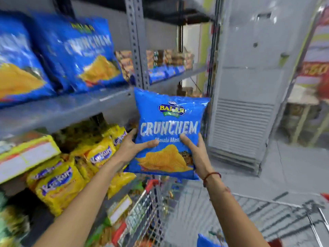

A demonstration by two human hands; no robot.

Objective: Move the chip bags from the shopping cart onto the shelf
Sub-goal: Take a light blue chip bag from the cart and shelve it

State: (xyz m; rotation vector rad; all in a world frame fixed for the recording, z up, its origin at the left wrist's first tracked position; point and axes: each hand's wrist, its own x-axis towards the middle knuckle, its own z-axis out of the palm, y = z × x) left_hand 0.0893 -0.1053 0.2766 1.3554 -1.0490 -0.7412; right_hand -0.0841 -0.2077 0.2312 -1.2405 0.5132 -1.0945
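Both hands, the left hand (132, 146) and right hand (195, 150), clasp a blue chip bag (169, 132) upright above the shopping cart (151, 211), right of the shelf (71, 107) (two matching bags (80, 52) stand there); a grey upright post (138, 50) rises just behind.

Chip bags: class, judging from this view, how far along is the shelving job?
Done: two blue bags stand on the upper shelf. In hand: the left hand and right hand hold another blue bag beside the shelf. Left: a blue corner shows in the cart.
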